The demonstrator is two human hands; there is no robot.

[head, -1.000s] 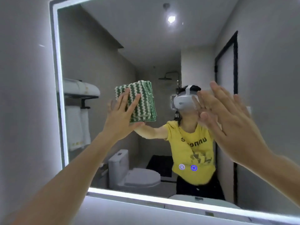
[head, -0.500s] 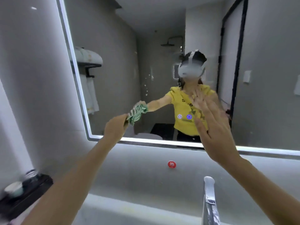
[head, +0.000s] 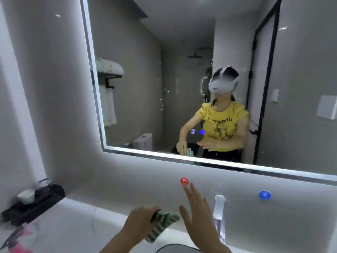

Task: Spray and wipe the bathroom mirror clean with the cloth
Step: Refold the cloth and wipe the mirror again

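1 head-worn camera looks forward and down, close to the mirror (head: 182,79) and counter (head: 87,221).

Soft, even indoor light, mostly from the glowing strip around the mirror (head: 182,88), spilling white onto the wall (head: 45,88) beside and below. Small glare spots on the tiles. Strong motion blur at lower left and on both hands. Wide-angle bending of straight edges.

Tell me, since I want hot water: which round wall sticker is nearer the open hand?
The red sticker, just above the right hand's fingertips; the blue sticker lies beyond the tap.
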